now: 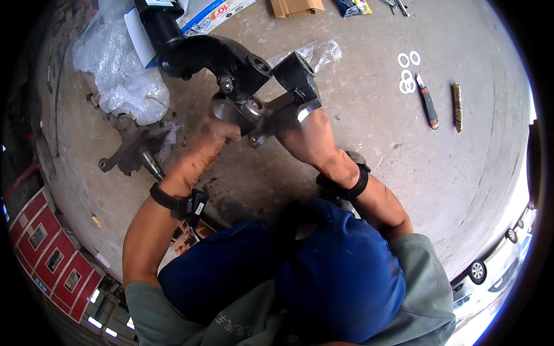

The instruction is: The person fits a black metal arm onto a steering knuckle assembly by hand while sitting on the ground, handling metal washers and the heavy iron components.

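in front of the blue-clad knees, i see a black metal joint with round open ends and shiny rims, against a thick curved tube; i can't tell whether they're joined. the left hand is curled on its left end, the right hand clasped round the right, fingers mostly hidden. below is stained grey concrete, cars off to the right. bubble wrap and a rusty part lie left, white rings and a knife right; the knees block the near floor.

Knife right of metal assembly
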Available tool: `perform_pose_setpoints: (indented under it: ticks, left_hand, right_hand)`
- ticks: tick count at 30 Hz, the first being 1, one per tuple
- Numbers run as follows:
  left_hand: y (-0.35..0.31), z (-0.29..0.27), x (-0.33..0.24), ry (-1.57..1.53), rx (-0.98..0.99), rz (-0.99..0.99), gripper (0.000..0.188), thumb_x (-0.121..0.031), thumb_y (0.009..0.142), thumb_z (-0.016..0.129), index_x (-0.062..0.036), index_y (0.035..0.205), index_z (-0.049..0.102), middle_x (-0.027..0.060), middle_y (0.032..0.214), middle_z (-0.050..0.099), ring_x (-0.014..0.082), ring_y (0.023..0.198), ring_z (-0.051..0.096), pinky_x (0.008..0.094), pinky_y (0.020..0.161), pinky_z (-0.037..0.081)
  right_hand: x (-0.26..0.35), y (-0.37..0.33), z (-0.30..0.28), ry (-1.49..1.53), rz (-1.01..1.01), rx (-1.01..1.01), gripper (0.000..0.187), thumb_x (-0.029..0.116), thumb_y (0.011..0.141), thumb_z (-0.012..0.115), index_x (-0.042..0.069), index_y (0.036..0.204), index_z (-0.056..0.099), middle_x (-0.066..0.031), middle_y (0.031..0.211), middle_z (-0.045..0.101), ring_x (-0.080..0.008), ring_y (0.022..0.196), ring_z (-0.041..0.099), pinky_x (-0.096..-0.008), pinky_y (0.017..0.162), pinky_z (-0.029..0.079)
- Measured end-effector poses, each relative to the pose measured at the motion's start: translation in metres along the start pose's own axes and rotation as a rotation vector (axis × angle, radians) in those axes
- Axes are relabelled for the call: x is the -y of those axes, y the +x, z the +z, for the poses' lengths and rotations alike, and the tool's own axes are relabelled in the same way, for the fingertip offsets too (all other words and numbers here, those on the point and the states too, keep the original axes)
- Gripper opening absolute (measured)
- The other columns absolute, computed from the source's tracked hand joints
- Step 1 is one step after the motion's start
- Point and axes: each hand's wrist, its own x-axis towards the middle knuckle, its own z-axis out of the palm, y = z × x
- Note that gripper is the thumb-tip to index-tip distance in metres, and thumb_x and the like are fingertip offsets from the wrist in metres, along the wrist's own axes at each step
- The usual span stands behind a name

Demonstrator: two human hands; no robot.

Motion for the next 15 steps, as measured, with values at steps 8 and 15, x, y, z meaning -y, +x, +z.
perform_pose_setpoints:
  ticks: [8,15]
  left_hand:
    - [0.009,-0.004,0.023,-0.151,-0.067,-0.098,0.036,-0.033,0.084,0.065,-0.0041,0.064,0.067,0.0081,0.069,0.067,0.0171,0.07,0.063,0.0322,0.068,0.05]
    - [0.004,-0.004,0.021,-0.236,-0.117,-0.191,0.015,-0.018,0.072,0.066,-0.0045,0.066,0.07,0.0059,0.071,0.067,0.0167,0.071,0.062,0.0307,0.07,0.049]
  right_hand:
    - [-0.02,0.011,0.014,0.054,0.057,-0.064,0.019,0.02,0.077,0.072,0.003,0.087,0.075,-0.0205,0.078,0.072,-0.037,0.077,0.073,-0.0427,0.07,0.059]
    - [-0.027,0.011,0.018,0.026,0.011,-0.038,0.019,0.02,0.076,0.072,0.001,0.083,0.074,-0.0215,0.077,0.071,-0.0379,0.076,0.072,-0.0426,0.07,0.059]
